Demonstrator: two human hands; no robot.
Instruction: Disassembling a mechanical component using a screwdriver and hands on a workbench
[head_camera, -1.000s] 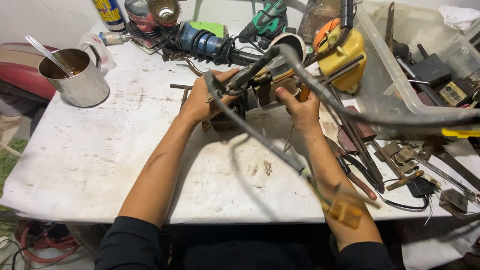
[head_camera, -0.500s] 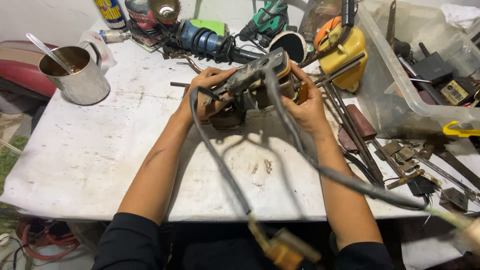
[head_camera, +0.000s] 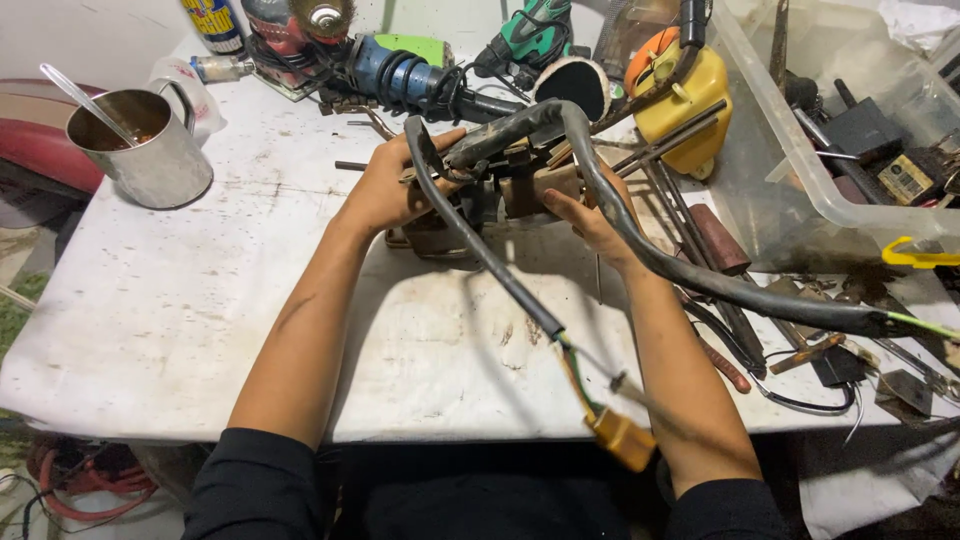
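Both hands, left hand (head_camera: 385, 190) and right hand (head_camera: 590, 215), have fingers closed around a dark metal part (head_camera: 480, 195) above the table (head_camera: 150, 320); its dangling black cable (head_camera: 480, 250) could snag nearby tools.

Probably a repair workshop: power drills (head_camera: 420, 75), a bin of loose parts (head_camera: 850, 140) and scattered hand tools (head_camera: 720, 240) crowd the stained bench (head_camera: 180, 310).

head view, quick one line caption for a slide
Both hands, left hand and right hand, grip a rusty electrical part trailing black cables over a cluttered white workbench.
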